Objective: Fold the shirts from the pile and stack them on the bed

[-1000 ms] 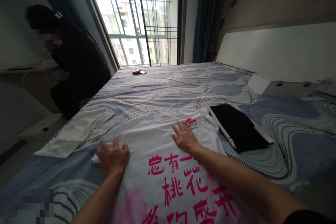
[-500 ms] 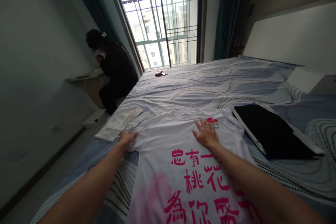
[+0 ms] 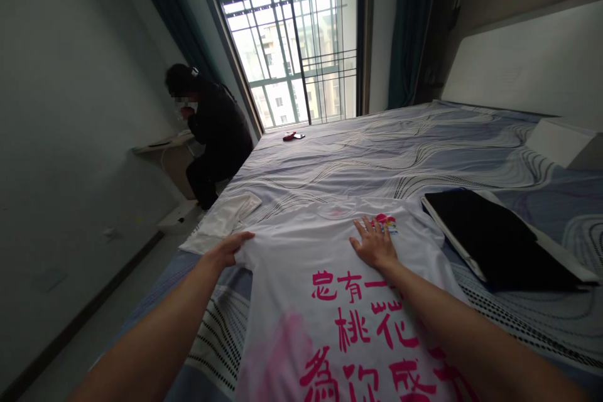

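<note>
A white T-shirt (image 3: pixel 292 264) with pink characters and a small coloured logo lies spread out on the bed, its neckline toward the window. My left hand (image 3: pixel 227 250) pinches the left sleeve, with the thumb and fingers closed on the cloth. Flat on the upper right chest, beside the logo, rests my right hand (image 3: pixel 375 246), fingers spread. Just beyond my left hand is a folded white cloth (image 3: pixel 221 220). To the right of the shirt lies a folded black and white garment (image 3: pixel 499 239).
The bed (image 3: pixel 348 163) has a wavy-patterned sheet. A small red item (image 3: pixel 289 136) lies near its far edge. At the right stands a white box (image 3: pixel 563 141). A person in dark clothes (image 3: pixel 221 125) sits at the far left by a small table (image 3: pixel 157 146).
My left hand has shifted slightly up and to the right with the sleeve. My right hand stays flat on the shirt. The whole view has shifted slightly.
</note>
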Action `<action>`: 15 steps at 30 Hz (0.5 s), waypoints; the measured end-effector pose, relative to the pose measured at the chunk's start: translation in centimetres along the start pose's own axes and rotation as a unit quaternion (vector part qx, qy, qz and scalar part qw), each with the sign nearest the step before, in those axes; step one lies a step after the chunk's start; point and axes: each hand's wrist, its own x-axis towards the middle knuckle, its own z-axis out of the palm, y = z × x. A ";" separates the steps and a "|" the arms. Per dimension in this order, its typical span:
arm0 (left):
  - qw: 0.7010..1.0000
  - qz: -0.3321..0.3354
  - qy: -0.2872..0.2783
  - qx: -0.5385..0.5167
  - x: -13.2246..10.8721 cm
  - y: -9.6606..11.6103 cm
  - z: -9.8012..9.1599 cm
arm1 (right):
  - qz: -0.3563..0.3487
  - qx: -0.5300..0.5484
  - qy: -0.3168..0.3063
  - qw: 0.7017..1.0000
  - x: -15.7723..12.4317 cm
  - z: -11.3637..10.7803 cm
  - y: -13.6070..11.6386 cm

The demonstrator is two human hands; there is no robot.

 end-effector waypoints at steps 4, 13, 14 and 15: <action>0.991 -0.053 0.124 0.004 0.9 -0.6 0.6 | 0.004 -0.001 0.005 1.000 0.0 0.0 0.0; 0.947 -0.105 0.248 0.177 1.6 -4.9 -1.4 | 0.004 0.000 0.001 1.000 0.0 -0.2 0.0; 0.950 -0.084 0.227 0.199 1.6 -5.2 -1.4 | 0.003 0.000 0.003 1.000 0.0 -0.2 0.0; 0.951 -0.056 0.208 0.221 1.6 -5.5 -1.2 | 0.001 0.000 0.005 1.000 0.0 -0.2 0.0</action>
